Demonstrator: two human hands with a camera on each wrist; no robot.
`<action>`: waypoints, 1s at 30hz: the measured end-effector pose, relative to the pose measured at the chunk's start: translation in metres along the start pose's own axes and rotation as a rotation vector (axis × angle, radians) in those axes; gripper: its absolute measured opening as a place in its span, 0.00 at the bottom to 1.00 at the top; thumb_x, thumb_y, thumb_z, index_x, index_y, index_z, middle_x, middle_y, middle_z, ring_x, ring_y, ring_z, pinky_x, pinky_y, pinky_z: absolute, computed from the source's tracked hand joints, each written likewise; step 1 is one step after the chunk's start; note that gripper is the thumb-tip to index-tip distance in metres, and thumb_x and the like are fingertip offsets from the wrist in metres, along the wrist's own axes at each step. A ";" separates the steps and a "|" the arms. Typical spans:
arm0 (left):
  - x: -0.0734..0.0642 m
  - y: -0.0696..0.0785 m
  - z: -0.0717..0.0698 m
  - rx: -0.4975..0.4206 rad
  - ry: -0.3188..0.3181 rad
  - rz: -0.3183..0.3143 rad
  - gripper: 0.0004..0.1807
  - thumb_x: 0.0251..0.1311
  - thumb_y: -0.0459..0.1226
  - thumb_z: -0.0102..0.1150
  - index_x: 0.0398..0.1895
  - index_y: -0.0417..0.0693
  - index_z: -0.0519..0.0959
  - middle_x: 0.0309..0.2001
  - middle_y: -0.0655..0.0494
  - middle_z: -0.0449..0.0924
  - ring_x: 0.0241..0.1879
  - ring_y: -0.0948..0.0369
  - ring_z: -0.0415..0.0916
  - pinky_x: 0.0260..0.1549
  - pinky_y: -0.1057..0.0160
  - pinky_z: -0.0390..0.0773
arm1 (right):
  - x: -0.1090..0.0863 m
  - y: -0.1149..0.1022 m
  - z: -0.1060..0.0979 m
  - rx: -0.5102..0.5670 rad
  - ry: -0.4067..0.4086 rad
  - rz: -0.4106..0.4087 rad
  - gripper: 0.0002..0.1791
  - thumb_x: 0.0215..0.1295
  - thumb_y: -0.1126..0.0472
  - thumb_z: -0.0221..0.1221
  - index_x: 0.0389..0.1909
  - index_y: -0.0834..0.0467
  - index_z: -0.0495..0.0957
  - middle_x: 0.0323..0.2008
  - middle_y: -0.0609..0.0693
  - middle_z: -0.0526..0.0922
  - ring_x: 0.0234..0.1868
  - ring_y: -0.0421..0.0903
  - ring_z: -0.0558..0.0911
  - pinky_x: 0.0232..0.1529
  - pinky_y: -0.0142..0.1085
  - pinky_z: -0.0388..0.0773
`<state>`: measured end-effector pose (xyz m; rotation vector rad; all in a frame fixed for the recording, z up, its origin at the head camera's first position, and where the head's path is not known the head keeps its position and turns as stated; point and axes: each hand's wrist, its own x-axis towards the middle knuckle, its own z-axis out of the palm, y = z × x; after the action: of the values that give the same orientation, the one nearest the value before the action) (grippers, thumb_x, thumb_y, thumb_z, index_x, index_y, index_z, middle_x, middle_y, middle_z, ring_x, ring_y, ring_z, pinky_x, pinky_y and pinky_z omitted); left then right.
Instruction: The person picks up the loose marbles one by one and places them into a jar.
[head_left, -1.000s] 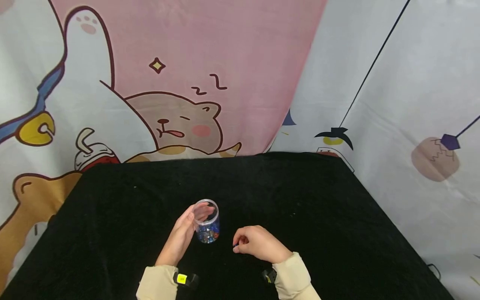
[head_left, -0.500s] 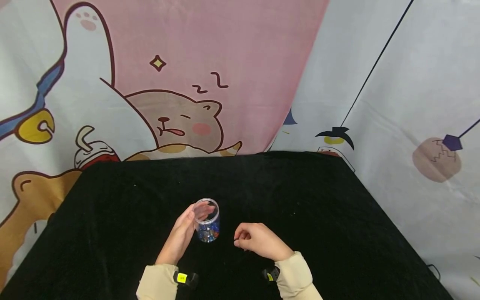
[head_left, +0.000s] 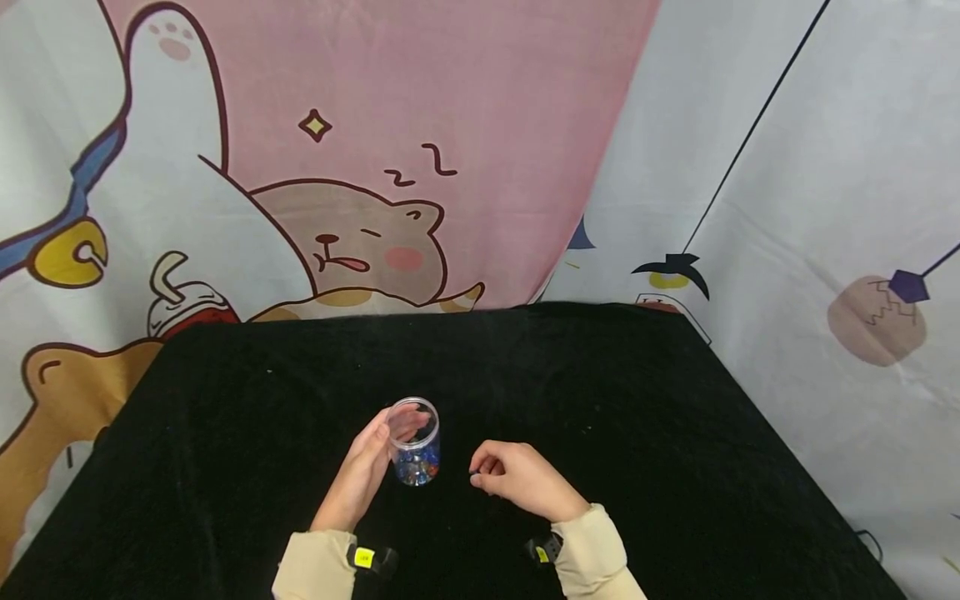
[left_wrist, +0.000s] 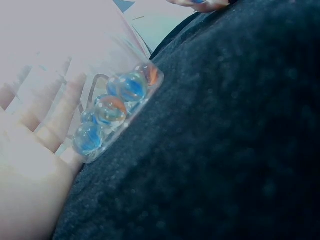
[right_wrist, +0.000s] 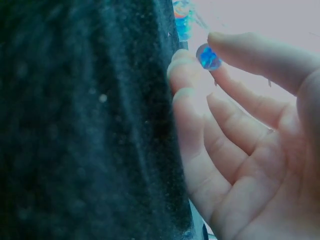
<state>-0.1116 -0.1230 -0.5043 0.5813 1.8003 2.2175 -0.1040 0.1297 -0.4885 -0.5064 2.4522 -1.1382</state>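
Observation:
My left hand grips a clear plastic jar from its left side, the open mouth facing up. In the left wrist view, glass marbles with blue and orange swirls lie along the jar's bottom, several of them. To the right of the jar is my right hand, thumb and index finger pinching a blue marble. That marble shows best in the right wrist view; from the head it is a small dark spot at the fingertips. The other right fingers are curled toward the palm.
Black cloth covers the table under both hands. Behind it hangs a curtain with cartoon animals, and a pale curtain runs down the right side. Small pale specks dot the cloth.
My right hand has risen a little in the head view and shifted slightly right, the marble still pinched. The left hand and jar have stayed nearly in place.

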 end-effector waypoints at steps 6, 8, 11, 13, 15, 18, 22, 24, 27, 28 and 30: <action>-0.004 0.000 -0.002 0.001 0.006 -0.012 0.23 0.69 0.45 0.26 0.62 0.46 0.58 0.60 0.46 0.63 0.61 0.52 0.57 0.59 0.44 0.47 | 0.003 -0.002 0.002 -0.010 0.084 -0.027 0.07 0.58 0.51 0.58 0.36 0.47 0.75 0.27 0.40 0.77 0.27 0.38 0.76 0.27 0.33 0.74; -0.005 0.000 -0.003 0.005 0.008 -0.006 0.23 0.69 0.45 0.26 0.62 0.46 0.58 0.60 0.45 0.63 0.61 0.52 0.57 0.59 0.43 0.47 | 0.003 -0.004 0.002 -0.021 0.139 -0.045 0.08 0.57 0.50 0.58 0.36 0.46 0.75 0.28 0.38 0.77 0.28 0.37 0.76 0.28 0.32 0.74; -0.004 -0.002 -0.002 0.003 0.003 0.024 0.23 0.69 0.44 0.25 0.63 0.46 0.58 0.60 0.44 0.63 0.61 0.50 0.56 0.59 0.43 0.46 | 0.003 -0.009 0.001 -0.030 0.257 -0.091 0.08 0.58 0.50 0.57 0.36 0.46 0.75 0.30 0.36 0.76 0.29 0.35 0.76 0.29 0.31 0.74; -0.003 -0.003 -0.001 -0.001 -0.006 0.044 0.23 0.69 0.43 0.24 0.63 0.45 0.58 0.60 0.43 0.62 0.62 0.49 0.56 0.59 0.43 0.46 | 0.003 -0.013 0.000 -0.029 0.333 -0.117 0.07 0.58 0.49 0.57 0.36 0.45 0.75 0.30 0.36 0.76 0.29 0.35 0.75 0.30 0.31 0.74; -0.002 -0.004 0.001 -0.005 -0.010 0.056 0.23 0.69 0.42 0.24 0.63 0.45 0.58 0.60 0.42 0.62 0.62 0.49 0.56 0.59 0.43 0.45 | 0.002 -0.017 0.000 -0.011 0.395 -0.134 0.07 0.58 0.49 0.57 0.36 0.45 0.76 0.30 0.35 0.75 0.30 0.34 0.75 0.29 0.31 0.74; -0.002 -0.005 0.002 0.000 -0.004 0.053 0.23 0.69 0.43 0.23 0.63 0.45 0.58 0.60 0.42 0.62 0.62 0.49 0.56 0.59 0.42 0.46 | 0.004 -0.022 0.002 0.010 0.467 -0.152 0.08 0.57 0.48 0.58 0.36 0.44 0.76 0.31 0.34 0.74 0.30 0.33 0.74 0.29 0.30 0.74; -0.001 -0.004 0.002 0.000 -0.002 0.045 0.24 0.69 0.43 0.24 0.63 0.44 0.57 0.60 0.42 0.62 0.61 0.49 0.56 0.59 0.42 0.46 | 0.007 -0.028 0.002 0.015 0.540 -0.181 0.08 0.57 0.48 0.58 0.36 0.44 0.77 0.32 0.32 0.74 0.31 0.32 0.74 0.29 0.30 0.74; -0.001 -0.002 0.002 0.001 -0.008 0.043 0.24 0.69 0.43 0.24 0.63 0.44 0.57 0.60 0.42 0.62 0.61 0.49 0.56 0.59 0.42 0.46 | 0.009 -0.031 0.001 0.016 0.564 -0.194 0.07 0.57 0.49 0.58 0.36 0.44 0.77 0.32 0.32 0.74 0.31 0.31 0.74 0.29 0.30 0.74; -0.001 0.000 0.002 0.006 -0.009 0.042 0.23 0.69 0.43 0.24 0.63 0.45 0.58 0.60 0.43 0.62 0.62 0.49 0.56 0.59 0.42 0.46 | 0.011 -0.034 0.000 0.013 0.576 -0.216 0.08 0.57 0.49 0.58 0.36 0.44 0.77 0.32 0.31 0.74 0.32 0.31 0.74 0.30 0.30 0.74; -0.001 0.001 0.002 0.006 -0.008 0.040 0.23 0.69 0.43 0.24 0.63 0.45 0.58 0.60 0.43 0.62 0.62 0.49 0.56 0.59 0.42 0.46 | 0.012 -0.035 -0.001 0.014 0.578 -0.227 0.08 0.57 0.48 0.58 0.36 0.44 0.77 0.32 0.31 0.74 0.32 0.31 0.74 0.30 0.30 0.74; -0.001 0.001 0.002 0.009 -0.005 0.035 0.23 0.69 0.43 0.24 0.63 0.45 0.58 0.60 0.43 0.62 0.62 0.50 0.56 0.59 0.42 0.46 | 0.014 -0.037 -0.002 0.009 0.580 -0.251 0.08 0.57 0.48 0.58 0.36 0.44 0.77 0.32 0.31 0.74 0.32 0.31 0.74 0.29 0.30 0.74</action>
<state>-0.1098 -0.1219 -0.5029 0.6244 1.8116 2.2293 -0.1108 0.1017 -0.4611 -0.5537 2.9254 -1.5786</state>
